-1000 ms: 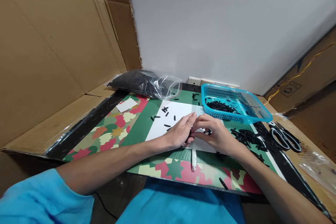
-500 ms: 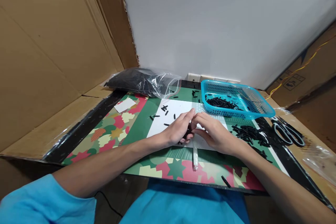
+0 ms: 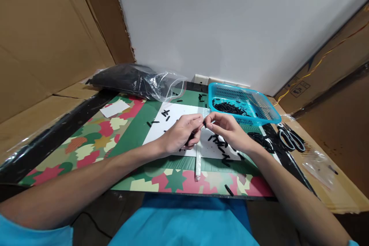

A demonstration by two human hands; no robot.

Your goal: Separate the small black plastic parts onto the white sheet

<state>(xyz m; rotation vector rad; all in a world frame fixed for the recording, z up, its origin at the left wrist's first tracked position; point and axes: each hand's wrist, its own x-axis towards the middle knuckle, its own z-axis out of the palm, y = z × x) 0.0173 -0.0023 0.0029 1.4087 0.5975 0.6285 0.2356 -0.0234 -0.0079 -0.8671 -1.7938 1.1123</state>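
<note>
My left hand (image 3: pixel 184 132) is closed around several small black pieces (image 3: pixel 191 137), above a white sheet (image 3: pixel 155 125). Close against its fingertips, my right hand (image 3: pixel 225 127) pinches one small black piece (image 3: pixel 204 123). More black pieces (image 3: pixel 220 143) lie scattered on the sheet beneath my right hand, and a few (image 3: pixel 165 113) lie at its left side. Between the hands a narrow white strip (image 3: pixel 198 163) runs toward the table's front edge.
A blue basket (image 3: pixel 245 120) with black pieces stands behind my right hand. Scissors (image 3: pixel 291 140) and a small clear bag (image 3: pixel 321 169) lie at the right. A large plastic bag of black material (image 3: pixel 129 82) rests at the back left. Cardboard (image 3: pixel 49 19) stands left.
The view has shifted, moving the scene leftward. My hands have drawn slightly apart at the fingertips, and a black piece now shows in my right fingers. Scattered pieces are visible below my right hand.
</note>
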